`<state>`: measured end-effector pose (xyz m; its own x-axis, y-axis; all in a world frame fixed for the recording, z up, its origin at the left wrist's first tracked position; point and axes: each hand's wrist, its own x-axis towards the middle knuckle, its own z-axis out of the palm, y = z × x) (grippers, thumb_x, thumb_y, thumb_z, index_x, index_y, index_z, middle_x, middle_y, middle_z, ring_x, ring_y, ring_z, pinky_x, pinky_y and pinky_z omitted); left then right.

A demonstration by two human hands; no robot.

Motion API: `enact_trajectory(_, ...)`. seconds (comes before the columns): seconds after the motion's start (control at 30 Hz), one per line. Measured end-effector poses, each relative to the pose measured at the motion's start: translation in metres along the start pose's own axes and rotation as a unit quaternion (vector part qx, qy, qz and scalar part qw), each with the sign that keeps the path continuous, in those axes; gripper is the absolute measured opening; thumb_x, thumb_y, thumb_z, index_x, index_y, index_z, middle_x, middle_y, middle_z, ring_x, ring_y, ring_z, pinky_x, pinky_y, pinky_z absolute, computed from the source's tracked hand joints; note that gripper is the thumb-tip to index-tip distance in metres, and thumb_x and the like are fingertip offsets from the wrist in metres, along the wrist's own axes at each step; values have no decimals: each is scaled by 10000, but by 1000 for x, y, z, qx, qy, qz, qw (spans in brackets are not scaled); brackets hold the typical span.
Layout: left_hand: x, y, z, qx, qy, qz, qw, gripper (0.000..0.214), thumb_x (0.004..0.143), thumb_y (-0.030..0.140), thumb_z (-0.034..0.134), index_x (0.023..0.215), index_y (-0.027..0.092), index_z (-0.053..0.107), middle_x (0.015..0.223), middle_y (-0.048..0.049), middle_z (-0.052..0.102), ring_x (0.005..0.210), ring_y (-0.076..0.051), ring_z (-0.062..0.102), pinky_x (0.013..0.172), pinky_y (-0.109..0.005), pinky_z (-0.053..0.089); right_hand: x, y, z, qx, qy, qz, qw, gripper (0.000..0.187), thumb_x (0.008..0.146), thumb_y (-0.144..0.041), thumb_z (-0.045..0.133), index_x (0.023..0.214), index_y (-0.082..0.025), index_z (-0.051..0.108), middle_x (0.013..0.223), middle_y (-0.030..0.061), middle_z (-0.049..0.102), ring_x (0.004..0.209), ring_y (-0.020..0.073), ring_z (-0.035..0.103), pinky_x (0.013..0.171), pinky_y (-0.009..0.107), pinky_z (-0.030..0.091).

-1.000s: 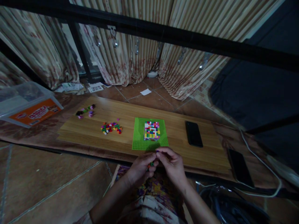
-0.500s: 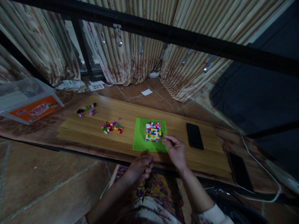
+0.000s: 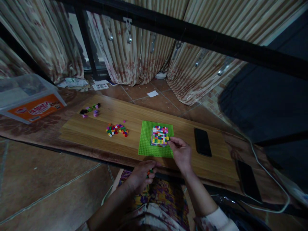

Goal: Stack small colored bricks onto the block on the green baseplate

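A block built of many-coloured toy bricks (image 3: 158,134) stands on a green studded baseplate (image 3: 145,146). My right hand (image 3: 181,152) is closed in a pinch at the block's right edge. A small yellow brick (image 3: 167,138) shows at its fingertips, against the block. Below the baseplate, by the table's front edge, my left hand (image 3: 141,173) is curled closed around several small toy bricks (image 3: 149,172); green and orange ones show between the fingers.
Loose toy bricks (image 3: 116,129) lie left of the baseplate on the wooden board (image 3: 134,112), with darker and purple pieces (image 3: 90,109) further back. A black phone (image 3: 202,141) lies to the right, another phone (image 3: 248,180) with a cable beyond. A plastic tub (image 3: 33,99) stands far left.
My right fingertips now touch the block's right edge, where a yellow brick has come into sight. My left hand stays closed in its place. The view has shifted slightly.
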<state>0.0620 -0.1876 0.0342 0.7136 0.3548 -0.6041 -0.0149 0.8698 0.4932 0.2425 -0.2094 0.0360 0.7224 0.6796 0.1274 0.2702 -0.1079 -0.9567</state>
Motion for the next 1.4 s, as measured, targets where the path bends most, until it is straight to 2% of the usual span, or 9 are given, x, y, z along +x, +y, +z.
enact_trajectory(0.47,1,0,-2,-12,10,8,1000,346,640,386,728,845,128,622,633,35,446,454,-24,302,387,-168,108,-2,0,10,-32,26,-20,999,196,702,-303,675,849,-173,673,820,62,706,735,182,656,730,327,524)
enact_trajectory(0.73,2,0,-1,5,11,13,1000,364,634,408,730,840,130,615,625,45,430,448,-18,296,389,-163,98,-6,-1,11,-98,33,-54,993,163,742,-309,639,831,-180,687,821,59,703,726,177,648,731,319,513)
enact_trajectory(0.93,2,-1,-4,11,10,16,1000,351,660,416,706,838,126,622,627,43,430,450,-19,302,397,-167,107,-2,1,12,11,33,14,999,222,658,-333,711,797,-161,682,752,43,705,671,167,639,672,305,516)
enact_trajectory(1.1,1,-1,-6,16,20,16,1000,300,706,386,659,852,125,635,640,36,448,457,-21,321,408,-163,137,0,6,8,109,33,69,991,230,617,-327,744,774,-167,691,690,13,684,613,142,610,615,290,496)
enact_trajectory(1.2,0,0,-4,17,29,9,999,289,706,380,656,849,129,636,637,37,444,456,-20,318,407,-159,137,2,7,7,102,31,67,992,212,608,-317,752,753,-171,700,683,13,686,620,142,609,621,286,486)
enact_trajectory(1.4,1,-1,-5,-1,16,8,1000,308,693,374,674,861,117,644,642,33,443,458,-18,301,397,-159,112,3,1,7,28,22,17,999,187,661,-337,706,738,-167,700,691,33,699,646,163,627,636,291,493)
